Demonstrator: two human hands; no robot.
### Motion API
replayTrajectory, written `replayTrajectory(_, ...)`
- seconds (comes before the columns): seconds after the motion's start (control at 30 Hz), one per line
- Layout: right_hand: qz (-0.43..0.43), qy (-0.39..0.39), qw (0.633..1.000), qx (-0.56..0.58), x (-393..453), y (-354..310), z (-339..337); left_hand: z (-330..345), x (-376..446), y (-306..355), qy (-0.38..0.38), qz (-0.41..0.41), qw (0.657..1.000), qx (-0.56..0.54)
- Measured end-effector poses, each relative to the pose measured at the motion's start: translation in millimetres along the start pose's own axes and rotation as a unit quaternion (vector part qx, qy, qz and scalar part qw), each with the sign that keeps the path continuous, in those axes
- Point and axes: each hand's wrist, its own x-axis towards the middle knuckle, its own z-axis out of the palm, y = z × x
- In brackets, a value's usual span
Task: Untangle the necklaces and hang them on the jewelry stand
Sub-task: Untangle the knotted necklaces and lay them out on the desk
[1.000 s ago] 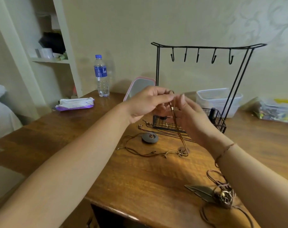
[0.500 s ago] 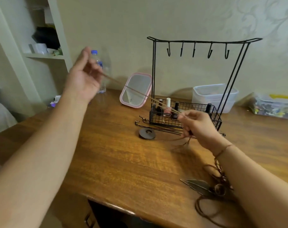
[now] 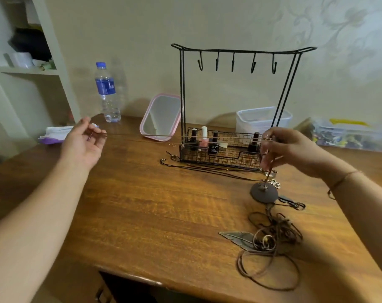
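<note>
A thin brown cord necklace is stretched level between my hands above the table. My left hand pinches one end at the left; my right hand pinches the other end in front of the wire basket, with small metal charms dangling below it. The black jewelry stand with several bare hooks rises behind. A dark disc pendant lies under my right hand. A tangled heap of brown cords with a metal leaf pendant lies at the near right. A dark cord necklace lies before the basket.
The stand's wire basket holds nail polish bottles. Behind stand a pink-framed mirror, a water bottle, a clear plastic tub and a clear box at far right. A wipes pack lies at left, beside shelves.
My left hand dropped from high left to table height, and the cord now runs level instead of slanting. My right hand shifted right. The disc pendant now lies farther right.
</note>
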Motion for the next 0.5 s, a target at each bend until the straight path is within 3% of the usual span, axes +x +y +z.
replayTrajectory(0.1, 0.037, -0.02, 0.994, 0.098, -11.3, 24.7, 5.6, -5.7, 0.8, -22.5, 0.034, -0.039, 0.998, 0.021)
replayTrajectory(0.13, 0.033, -0.007, 0.997, 0.064, -14.2, 31.7, 6.5, -8.1, 0.7, -28.5, 0.043, -0.045, 0.998, 0.018)
replayTrajectory(0.2, 0.006, 0.029, 0.992, -0.122, -17.3, 40.5, 4.3, -11.6, 2.5, -34.4, 0.058, -0.041, 0.997, 0.02)
replayTrajectory(0.27, -0.017, 0.069, 0.932, -0.355, -18.2, 46.2, -3.3, -13.5, 5.0, -35.7, 0.067, -0.03, 0.997, 0.032)
replayTrajectory(0.3, -0.022, 0.091, 0.906, -0.413, -19.1, 49.1, -7.6, -15.1, 6.8, -36.0, 0.075, -0.028, 0.996, 0.04)
replayTrajectory(0.43, -0.024, 0.123, 0.892, -0.434, -28.3, 70.1, -27.0, -19.7, 7.6, -37.7, 0.082, -0.014, 0.98, 0.179)
replayTrajectory(0.5, 0.001, 0.097, 0.896, -0.433, -36.8, 81.0, -33.5, -16.6, 2.4, -41.4, 0.05, 0.001, 0.951, 0.304)
